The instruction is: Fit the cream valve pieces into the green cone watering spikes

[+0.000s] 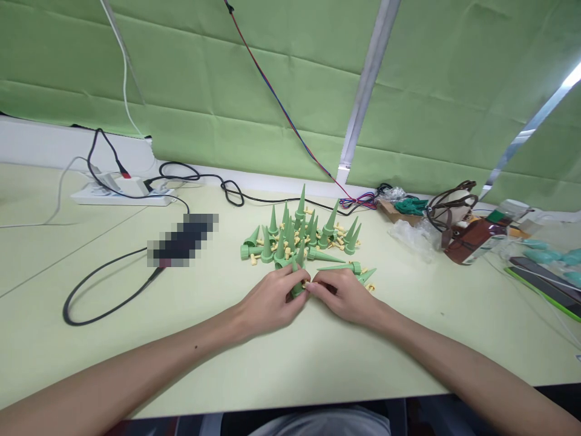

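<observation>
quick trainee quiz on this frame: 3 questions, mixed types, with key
1. True or false: the left hand and right hand both touch one green cone.
2. What sits at the back left of the table? A) power strip B) kettle C) laptop
3. On which side of the cone pile is the brown bag?
Key: 1 true; 2 A; 3 the right.
</observation>
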Available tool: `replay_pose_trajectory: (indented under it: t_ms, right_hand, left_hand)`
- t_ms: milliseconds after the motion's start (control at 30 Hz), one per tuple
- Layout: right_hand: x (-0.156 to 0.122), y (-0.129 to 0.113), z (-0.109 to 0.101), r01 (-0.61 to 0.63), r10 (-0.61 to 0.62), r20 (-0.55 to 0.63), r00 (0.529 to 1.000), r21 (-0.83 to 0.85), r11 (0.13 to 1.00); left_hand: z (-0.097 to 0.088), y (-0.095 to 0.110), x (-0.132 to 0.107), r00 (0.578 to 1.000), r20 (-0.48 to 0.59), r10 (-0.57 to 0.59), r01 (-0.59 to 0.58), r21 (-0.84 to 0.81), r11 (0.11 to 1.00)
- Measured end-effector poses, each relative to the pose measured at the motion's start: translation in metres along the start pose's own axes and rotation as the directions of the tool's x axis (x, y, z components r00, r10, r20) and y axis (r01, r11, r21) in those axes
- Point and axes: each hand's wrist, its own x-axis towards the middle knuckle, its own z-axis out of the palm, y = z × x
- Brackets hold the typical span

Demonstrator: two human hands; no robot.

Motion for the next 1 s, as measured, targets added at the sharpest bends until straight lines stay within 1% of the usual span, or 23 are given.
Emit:
replay_pose_trajectory:
  t_ms: [267, 467, 833, 1000]
  right_hand:
    - [-0.0018, -0.0003, 0.0006, -0.006, 0.006, 0.012, 1.0, 0.038, 0.999]
    - [-0.0008, 0.0012, 0.0014, -0.001, 0.001, 0.008, 1.0, -0.012, 1.0]
    - [-0.0017, 0.0007, 0.0009, -0.017, 0.017, 0.022, 1.0, 0.011, 1.0]
    - [-0.0014, 0.0007, 0.0013, -0.006, 0.006, 0.013, 1.0, 0.008, 1.0]
  left_hand:
    - [0.0004, -0.0012, -0.0008, 1.0, 0.017, -0.02, 0.02, 0.001, 1.0]
    - [-0.0001, -0.0007, -0.0009, 1.0, 0.018, -0.022, 0.022, -0.002, 1.0]
    - [0.0003, -0.0015, -0.0008, 1.0, 0.018, -0.012, 0.013, -0.01, 1.0]
    - [-0.0002, -0.0007, -0.0008, 1.0, 0.02, -0.013, 0.014, -0.011, 1.0]
